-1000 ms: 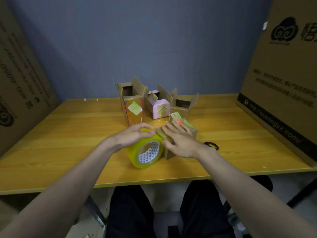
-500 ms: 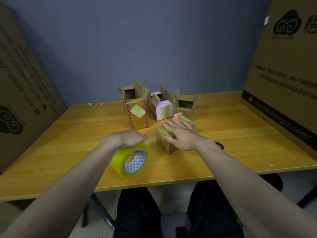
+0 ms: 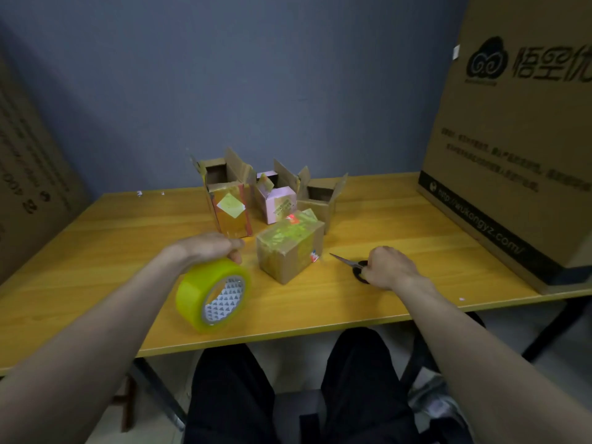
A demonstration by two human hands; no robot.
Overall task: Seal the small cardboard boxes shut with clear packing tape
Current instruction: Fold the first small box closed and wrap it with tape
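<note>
My right hand has left the closed box mid-counter and now has its fingers curled on the scissors just right of it, while my left hand grips the tape roll, so cutting comes next, I reckon.

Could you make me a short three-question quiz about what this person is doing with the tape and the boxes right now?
1. True or false: the left hand grips the yellow tape roll.
2. What does the right hand hold? A) scissors B) a pen C) a box flap
3. Fill in: among the small boxes, the closed box stands nearest the person, while the three behind it, tall box, pink box and low brown box, have their flaps ____.

Key: 1 true; 2 A, the scissors on the table; 3 open.
</note>
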